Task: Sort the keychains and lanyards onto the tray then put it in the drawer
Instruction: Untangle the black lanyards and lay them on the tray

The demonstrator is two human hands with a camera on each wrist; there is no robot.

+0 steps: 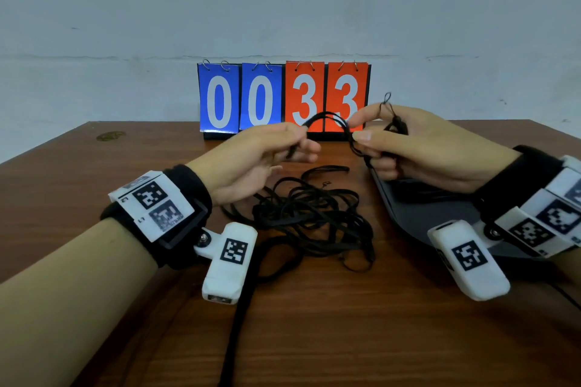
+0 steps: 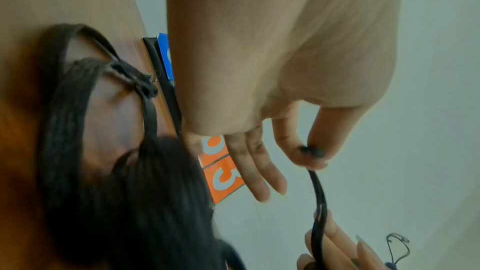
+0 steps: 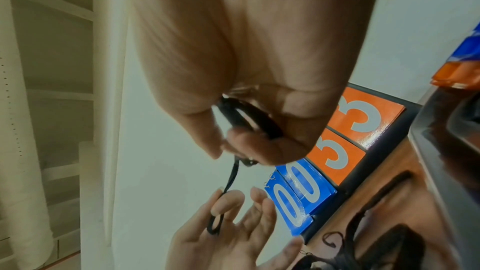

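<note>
A black lanyard point(image 1: 327, 118) arches between both hands above the table. My left hand point(image 1: 300, 132) pinches one end of it between thumb and forefinger, its other fingers held loosely straight. My right hand point(image 1: 358, 130) pinches the strap and holds its coiled remainder, with a thin cord loop sticking up behind the fingers. In the left wrist view the strap point(image 2: 318, 192) runs from my left fingertips point(image 2: 315, 161) to the right hand. A tangled pile of black lanyards point(image 1: 308, 214) lies on the table below. The dark tray point(image 1: 424, 207) sits under my right wrist.
A flip scoreboard point(image 1: 283, 97) reading 0033 stands at the table's far edge against the wall. A black strap point(image 1: 242, 308) trails from the pile toward the near table edge. White shelving point(image 3: 52, 69) shows in the right wrist view.
</note>
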